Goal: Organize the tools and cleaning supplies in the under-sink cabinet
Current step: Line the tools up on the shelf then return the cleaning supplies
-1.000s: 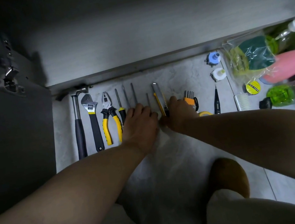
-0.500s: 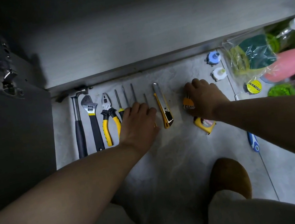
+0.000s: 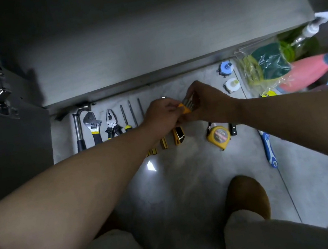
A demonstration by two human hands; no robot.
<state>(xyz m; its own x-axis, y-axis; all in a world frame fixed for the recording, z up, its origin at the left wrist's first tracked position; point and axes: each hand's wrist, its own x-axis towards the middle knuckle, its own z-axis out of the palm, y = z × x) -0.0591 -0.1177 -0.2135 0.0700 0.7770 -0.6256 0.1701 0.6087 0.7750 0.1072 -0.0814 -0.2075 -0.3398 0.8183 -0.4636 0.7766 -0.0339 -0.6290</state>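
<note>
Far to the left of the utility knife, the hammer, the wrench and the pliers lay side by side on the floor, exactly as they lay a moment before. Just left of the knife, the screwdrivers were no longer covered. Half a second earlier the left hand rested flat on their handles, and it had now lifted away from them.

The main change was above the far end of the knife. There both hands had come together on the hex key set, which had been on the floor to the right of the knife under the right hand. The set was now raised off the floor. The left fingers pinched its orange holder, and the right fingers were curled round the metal keys.

We judged that the person was folding or tidying the keys before laying the set down in the row, so the row on the left seemed finished and this was the next piece.

Right of the knife, the tape measure was now fully uncovered and waited on the floor. Far to the right of the knife, the sponge bag and the pink bottle were untouched, so we thought the cleaning supplies were not yet sorted.
</note>
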